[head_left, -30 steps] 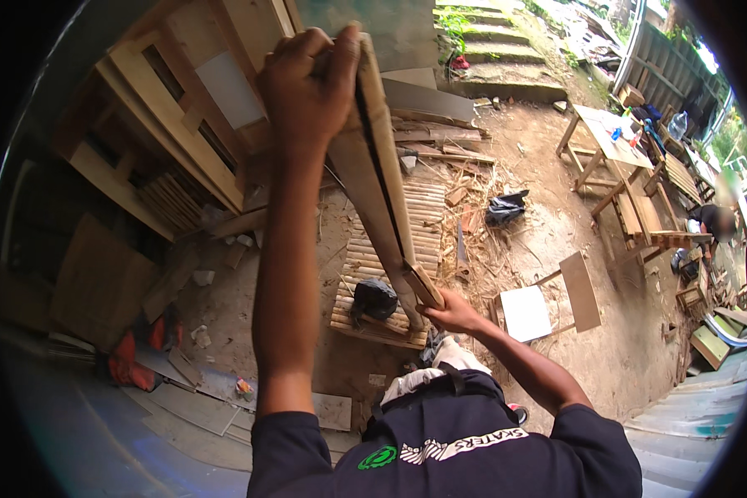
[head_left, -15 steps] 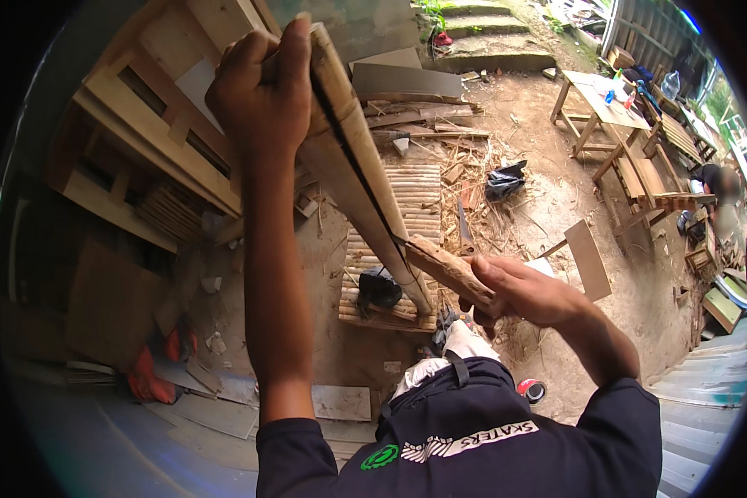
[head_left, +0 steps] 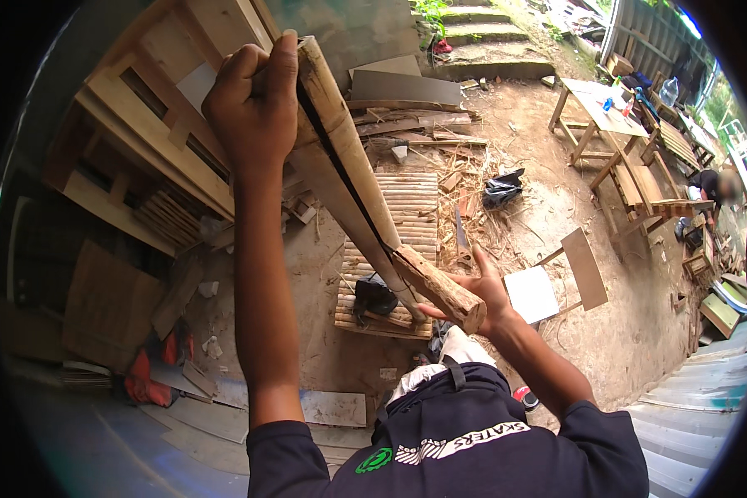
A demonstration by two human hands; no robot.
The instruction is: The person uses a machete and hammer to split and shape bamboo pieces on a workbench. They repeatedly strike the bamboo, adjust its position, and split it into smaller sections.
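Observation:
A long bamboo pole (head_left: 358,158), split along its length by a dark gap, leans upright at a slant in front of me. My left hand (head_left: 253,108) is closed around its upper end. A short, rough round piece of wood (head_left: 437,286) sits at the lower end of the gap, slanting down to the right. My right hand (head_left: 491,295) lies behind and under this piece with fingers spread, touching or very close to it. Below the pole is a low bench of bamboo slats (head_left: 407,195), with a black plastic bundle (head_left: 373,296) on it.
Wood shavings and a saw (head_left: 461,231) lie right of the bench, near a black bag (head_left: 502,189). A white board (head_left: 531,295) and a brown panel (head_left: 586,270) are farther right. Wooden tables (head_left: 602,108) stand at far right, wooden frames (head_left: 116,108) at left. Another person (head_left: 710,184) is at the right edge.
My right hand has loosened from the wood piece and spread its fingers beneath it. The wood piece now tilts more steeply. My left hand and the pole's top have shifted slightly left and down.

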